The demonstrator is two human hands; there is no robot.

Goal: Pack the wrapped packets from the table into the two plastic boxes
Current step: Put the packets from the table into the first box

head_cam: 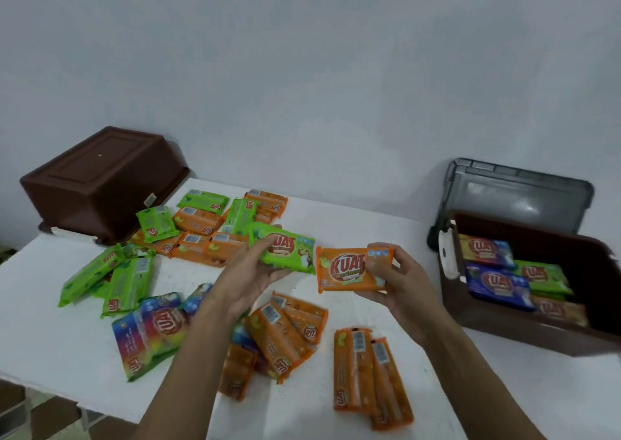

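My left hand (247, 276) holds a green packet (291, 249) above the middle of the white table (60, 338). Beside it, my right hand (401, 286) holds an orange packet (346, 270) face up. An open brown box (524, 330) at the right holds several packets, blue (497, 286), green and yellow-red. A second brown box (100, 180) lies upside down at the back left. Several loose packets cover the table: green ones (111, 278) at the left, orange ones (369, 375) in front, multicoloured ones (148, 333) near my left forearm.
A grey translucent lid (517, 194) leans against the wall behind the open box. A pale wall rises directly behind the table. The table's front-left edge drops off to a tiled floor (40, 416).
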